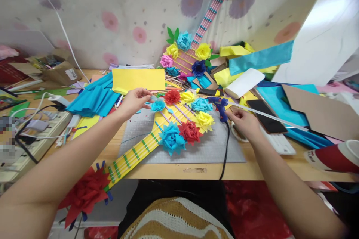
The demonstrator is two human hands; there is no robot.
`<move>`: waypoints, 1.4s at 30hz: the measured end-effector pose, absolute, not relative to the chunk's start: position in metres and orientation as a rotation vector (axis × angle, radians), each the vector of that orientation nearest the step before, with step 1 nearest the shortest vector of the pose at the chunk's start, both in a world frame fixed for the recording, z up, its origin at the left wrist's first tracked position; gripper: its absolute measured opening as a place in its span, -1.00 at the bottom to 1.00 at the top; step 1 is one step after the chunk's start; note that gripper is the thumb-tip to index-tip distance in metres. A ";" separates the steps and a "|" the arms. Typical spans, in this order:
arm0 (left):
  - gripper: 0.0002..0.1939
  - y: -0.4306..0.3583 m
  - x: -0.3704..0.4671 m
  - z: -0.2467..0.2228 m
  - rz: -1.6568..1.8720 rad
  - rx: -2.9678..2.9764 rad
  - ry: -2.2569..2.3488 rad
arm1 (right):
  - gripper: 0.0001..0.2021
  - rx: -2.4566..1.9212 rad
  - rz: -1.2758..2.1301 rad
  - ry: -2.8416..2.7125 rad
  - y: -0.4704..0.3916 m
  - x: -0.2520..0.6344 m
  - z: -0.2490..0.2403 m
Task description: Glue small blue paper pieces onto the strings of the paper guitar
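Observation:
A yellow paper guitar (140,149) lies slanted across the grey cutting mat (224,153), its neck reaching past the table's front edge to a big red paper flower (86,192). Blue, red and yellow paper flowers ring its body. My left hand (136,101) is at the upper left of the body, fingers pinched beside a small light blue flower (157,105); what they hold is too small to make out. On the right, my right hand (244,119) is closed at the handle of a blue glue gun (221,109). A long clear glue stick (269,116) extends from the gun's back.
A pink paper guitar (185,58) leans on the wall behind. Blue crepe paper (97,97) and a yellow sheet (138,79) lie at left, near a power strip (42,138). Right are a phone (266,117), cardboard (311,114) and a paper cup (333,157). A black cord (226,153) hangs over the edge.

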State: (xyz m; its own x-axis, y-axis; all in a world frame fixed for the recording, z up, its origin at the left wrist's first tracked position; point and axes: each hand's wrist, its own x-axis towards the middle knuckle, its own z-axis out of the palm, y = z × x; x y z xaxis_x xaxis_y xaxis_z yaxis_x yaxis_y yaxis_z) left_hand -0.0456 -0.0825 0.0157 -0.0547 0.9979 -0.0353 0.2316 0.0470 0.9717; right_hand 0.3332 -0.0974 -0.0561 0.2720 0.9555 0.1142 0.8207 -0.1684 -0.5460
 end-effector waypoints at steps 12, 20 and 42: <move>-0.78 -0.089 -0.031 0.003 1.013 1.276 1.419 | -0.49 -2.131 0.216 -1.730 -0.052 0.313 -0.076; -0.88 -0.089 -0.027 0.001 0.946 1.382 1.492 | -0.59 -1.906 0.469 -1.355 -0.045 0.314 -0.059; -0.90 -0.091 -0.015 0.005 0.885 1.322 1.610 | -0.50 -1.483 0.653 -2.207 -0.071 0.221 0.019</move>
